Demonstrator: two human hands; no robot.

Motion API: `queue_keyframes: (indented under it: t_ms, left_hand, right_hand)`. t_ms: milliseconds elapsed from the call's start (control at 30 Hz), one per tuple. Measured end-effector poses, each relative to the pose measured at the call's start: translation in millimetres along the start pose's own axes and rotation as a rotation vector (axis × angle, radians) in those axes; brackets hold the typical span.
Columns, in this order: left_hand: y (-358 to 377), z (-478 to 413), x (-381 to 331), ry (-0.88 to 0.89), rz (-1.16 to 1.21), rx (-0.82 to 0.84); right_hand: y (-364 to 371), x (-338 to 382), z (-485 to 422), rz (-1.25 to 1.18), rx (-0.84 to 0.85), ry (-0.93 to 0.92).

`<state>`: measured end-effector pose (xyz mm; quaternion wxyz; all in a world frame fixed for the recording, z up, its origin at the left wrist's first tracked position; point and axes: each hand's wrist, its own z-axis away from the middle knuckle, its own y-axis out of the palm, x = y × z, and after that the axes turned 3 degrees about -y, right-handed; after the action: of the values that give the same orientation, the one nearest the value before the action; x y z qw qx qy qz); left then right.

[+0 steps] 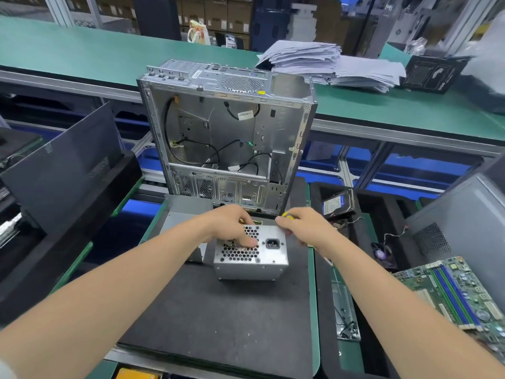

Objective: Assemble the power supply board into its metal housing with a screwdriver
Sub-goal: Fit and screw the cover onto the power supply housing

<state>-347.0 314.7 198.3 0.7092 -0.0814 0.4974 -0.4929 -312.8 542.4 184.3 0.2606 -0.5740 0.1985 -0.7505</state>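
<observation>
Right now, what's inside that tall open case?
Loose black cables and a white label against bare metal in the case. Its bottom section is covered by a perforated panel.

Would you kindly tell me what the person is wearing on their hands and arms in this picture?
The left hand and right hand are bare: no gloves, rings, watch or wrist strap show. The left forearm and right forearm are uncovered to the picture's edge. A pale patch in the bottom left corner may be a sleeve, too blurred to tell.
</observation>
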Motion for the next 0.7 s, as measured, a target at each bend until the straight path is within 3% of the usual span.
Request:
queue_keyframes:
  t_ms: [133, 267, 567, 700]
  left_hand:
    - [15.4, 9.4, 4.7, 0.066, -0.019, -0.153]
    - [38.2, 18.3, 20.4, 0.119, -0.150, -0.313]
    - [78.8, 26.9, 60.9, 0.214, -0.345, -0.261]
    - [81.3, 26.6, 67.4, 0.224, -0.334, -0.231]
  right_hand:
    - [2.1, -13.2, 2.2, -0.104, 0.137, 0.066]
    - [1.1, -21.3, 1.4, -0.054, 0.117, 0.053]
    - [17.6, -40.2, -6.3, 0.185, 0.018, 0.097]
    - [30.0, -42.5, -5.6, 0.239, -0.072, -0.043]
